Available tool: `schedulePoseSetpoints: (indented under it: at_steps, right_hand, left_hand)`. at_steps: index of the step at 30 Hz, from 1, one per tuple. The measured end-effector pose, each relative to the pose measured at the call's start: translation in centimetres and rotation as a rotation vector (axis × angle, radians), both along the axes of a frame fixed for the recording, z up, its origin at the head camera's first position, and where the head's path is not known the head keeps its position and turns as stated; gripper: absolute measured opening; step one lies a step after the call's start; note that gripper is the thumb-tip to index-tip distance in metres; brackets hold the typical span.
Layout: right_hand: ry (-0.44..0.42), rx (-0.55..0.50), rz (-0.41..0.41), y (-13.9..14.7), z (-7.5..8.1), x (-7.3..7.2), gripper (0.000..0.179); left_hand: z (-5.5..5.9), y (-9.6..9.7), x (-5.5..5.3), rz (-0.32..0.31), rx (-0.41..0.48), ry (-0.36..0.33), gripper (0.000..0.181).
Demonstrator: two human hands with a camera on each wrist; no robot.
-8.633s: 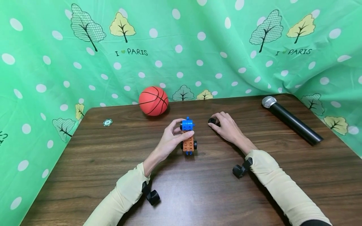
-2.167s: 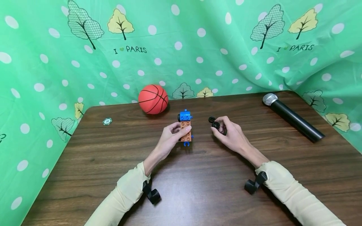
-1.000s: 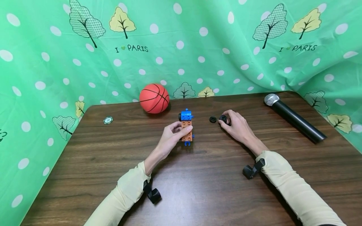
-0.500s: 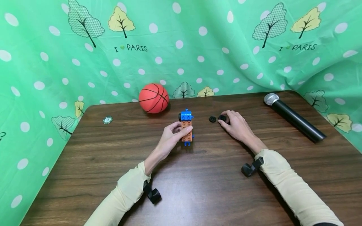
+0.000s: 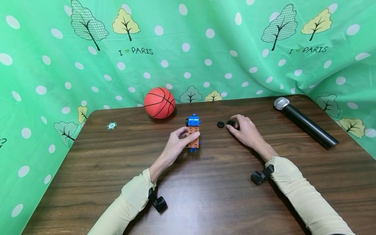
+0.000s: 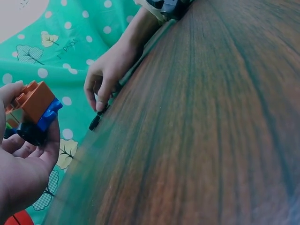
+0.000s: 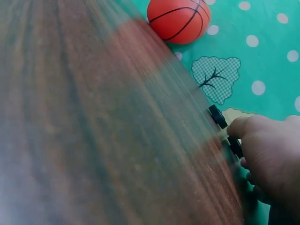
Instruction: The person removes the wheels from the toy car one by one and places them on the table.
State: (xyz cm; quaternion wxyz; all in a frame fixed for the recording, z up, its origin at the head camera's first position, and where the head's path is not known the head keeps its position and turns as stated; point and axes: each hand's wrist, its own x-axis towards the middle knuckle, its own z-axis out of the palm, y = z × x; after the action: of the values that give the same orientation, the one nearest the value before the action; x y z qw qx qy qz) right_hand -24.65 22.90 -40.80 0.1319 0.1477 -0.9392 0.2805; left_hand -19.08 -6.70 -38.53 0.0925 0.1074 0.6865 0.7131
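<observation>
My left hand (image 5: 176, 143) grips a toy-brick car (image 5: 193, 121), thumb across its orange studded body. The car has a blue front, and bare blue axle pegs stick out on its right side. A black wheel (image 6: 31, 134) on its other side shows in the left wrist view, near my curled fingers. On the table to the right, my right hand (image 5: 245, 132) pinches a loose black wheel (image 5: 230, 123) between thumb and fingers. A second loose wheel (image 5: 220, 124) lies flat just left of it; both wheels appear in the right wrist view, partly covered by the hand.
A red toy basketball (image 5: 159, 102) sits at the back, near the green polka-dot curtain (image 5: 188, 58). A black microphone (image 5: 308, 125) lies at the back right of the wooden table (image 5: 205, 195). Toward the far left is a poker chip (image 5: 111, 125).
Black wheels on the car's right side have come off, leaving bare pegs. My right hand carried a second wheel rightward, down beside the first. In the last half second almost nothing moved.
</observation>
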Motion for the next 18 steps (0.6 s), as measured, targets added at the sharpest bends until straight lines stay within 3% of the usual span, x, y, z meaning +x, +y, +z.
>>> schedulePoseSetpoints:
  at_steps: [6, 12, 18]
  right_hand:
    - [0.085, -0.088, 0.012, -0.7, 0.5, 1.0, 0.023]
    - [0.174, -0.247, 0.156, -3.0, 1.7, 2.6, 0.014]
    - [0.004, -0.393, 0.264, -5.6, 3.4, 4.2, 0.023]
  left_hand:
    - [0.1, 0.0, 0.0, -0.038, -0.028, 0.003, 0.040]
    - [0.1, 0.4, 0.0, -0.111, -0.080, 0.050, 0.033]
    - [0.0, 0.8, 0.1, -0.178, -0.122, 0.065, 0.031]
